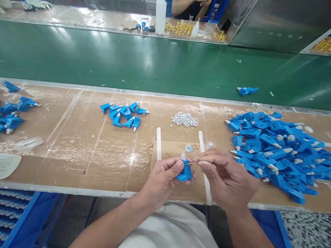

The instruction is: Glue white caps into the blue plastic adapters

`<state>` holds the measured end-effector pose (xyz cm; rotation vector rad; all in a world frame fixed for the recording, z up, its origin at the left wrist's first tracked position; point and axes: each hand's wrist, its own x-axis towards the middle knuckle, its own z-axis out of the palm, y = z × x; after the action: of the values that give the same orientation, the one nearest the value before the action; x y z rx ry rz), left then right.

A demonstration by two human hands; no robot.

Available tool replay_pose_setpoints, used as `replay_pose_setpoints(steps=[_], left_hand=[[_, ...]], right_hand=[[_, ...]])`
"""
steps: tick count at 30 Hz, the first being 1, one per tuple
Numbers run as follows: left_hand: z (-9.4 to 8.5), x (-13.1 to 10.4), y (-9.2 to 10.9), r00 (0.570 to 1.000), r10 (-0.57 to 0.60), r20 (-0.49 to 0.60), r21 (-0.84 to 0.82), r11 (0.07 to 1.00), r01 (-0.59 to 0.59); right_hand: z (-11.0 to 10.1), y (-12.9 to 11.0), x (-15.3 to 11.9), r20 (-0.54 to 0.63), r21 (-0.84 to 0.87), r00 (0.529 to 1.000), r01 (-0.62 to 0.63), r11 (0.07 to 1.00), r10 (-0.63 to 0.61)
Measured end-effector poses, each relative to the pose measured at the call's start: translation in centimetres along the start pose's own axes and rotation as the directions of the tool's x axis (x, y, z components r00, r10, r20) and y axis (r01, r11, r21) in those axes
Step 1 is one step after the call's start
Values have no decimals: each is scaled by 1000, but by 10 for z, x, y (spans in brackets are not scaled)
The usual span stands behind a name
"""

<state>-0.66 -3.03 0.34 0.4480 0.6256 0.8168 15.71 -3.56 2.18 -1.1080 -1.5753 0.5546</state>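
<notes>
My left hand (164,177) is closed on a blue plastic part (184,174) with a whitish tip pointing up and away from me. In my right hand (229,177), thumb and fingers pinch a thin wooden stick (190,164), whose end touches or nearly touches the blue part's side. Just beyond lies a small round dish or blob (188,148), pale bluish, with another thin stick (182,151) beside it. Beneath both hands is a cardboard sheet (178,193) taped down with white strips. Farther back sits a small pile of grey-white pieces (184,119).
A large heap of blue parts (274,144) covers the right of the table; smaller groups (124,113) lie left. One blue pair (247,91) rests on the green belt (129,65). Across it are a white bottle (160,17), gold pieces (182,28) and another person (184,7).
</notes>
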Motion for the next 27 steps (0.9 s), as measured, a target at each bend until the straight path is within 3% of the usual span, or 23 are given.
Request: replay_pose_setpoints(steps=[8,14,20,27], left_hand=[[-5,1,-2,1000,-1,21,-32,999,2],[-6,0,-3,999,-35,28,-82,996,37],[-12,-2,4,991,-133,24,-210,968,135],[-21,0,1,983,-183,15,-231,956,182]], right_hand=[[3,5,1,19,-21,995,103,994,-102],[4,5,-1,110,-6,987,122,993,-120],[-9,4,-7,-51,112,988,-138,984,144],[-20,31,-46,171,-112,943,-269,957,286]])
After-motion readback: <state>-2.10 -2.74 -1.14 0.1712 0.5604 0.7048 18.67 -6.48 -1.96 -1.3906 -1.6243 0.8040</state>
